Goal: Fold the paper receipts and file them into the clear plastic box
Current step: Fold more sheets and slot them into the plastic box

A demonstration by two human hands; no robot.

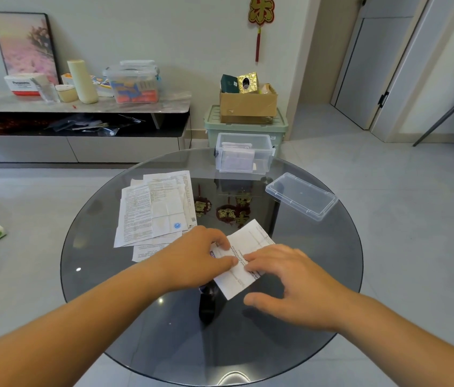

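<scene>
We have a bare lane of glass up the middle of the worktop (317, 317), reaching the box (244, 157) at the far rim. A pile of papers (153, 210) fills the left side, and the lid (301, 195) lies on the right, well apart from it.

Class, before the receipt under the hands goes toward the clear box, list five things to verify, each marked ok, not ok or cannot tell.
1. Clear plastic box open at the top: ok.
2. Lid lying aside on the glass table, off the straight path to the box: ok.
3. Left hand and right hand both touching the receipt: ok.
4. Crease finished: cannot tell.
5. Room left in the box beside the papers already inside: cannot tell.
</scene>
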